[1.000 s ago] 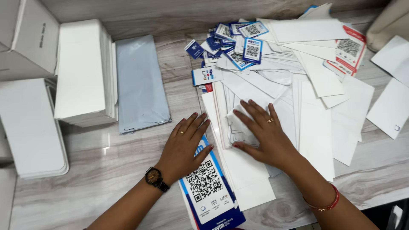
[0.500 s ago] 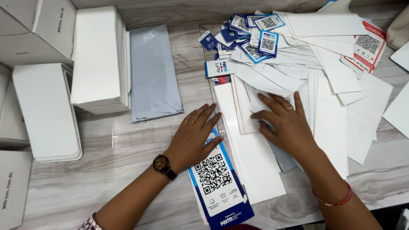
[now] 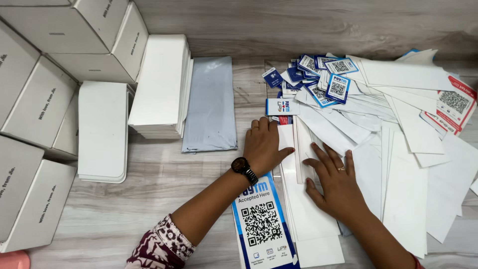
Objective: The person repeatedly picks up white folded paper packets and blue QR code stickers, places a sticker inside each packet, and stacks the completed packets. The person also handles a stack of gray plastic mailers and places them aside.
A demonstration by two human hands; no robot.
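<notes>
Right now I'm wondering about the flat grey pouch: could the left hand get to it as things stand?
Probably yes. The left hand lies flat on the white sheets, just beside the grey pouch, with only bare table between them.

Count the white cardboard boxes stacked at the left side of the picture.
5 in view: one along the top edge, one beside it at top, one far left, one at mid-left, one at lower left. More may lie outside the frame.
</notes>
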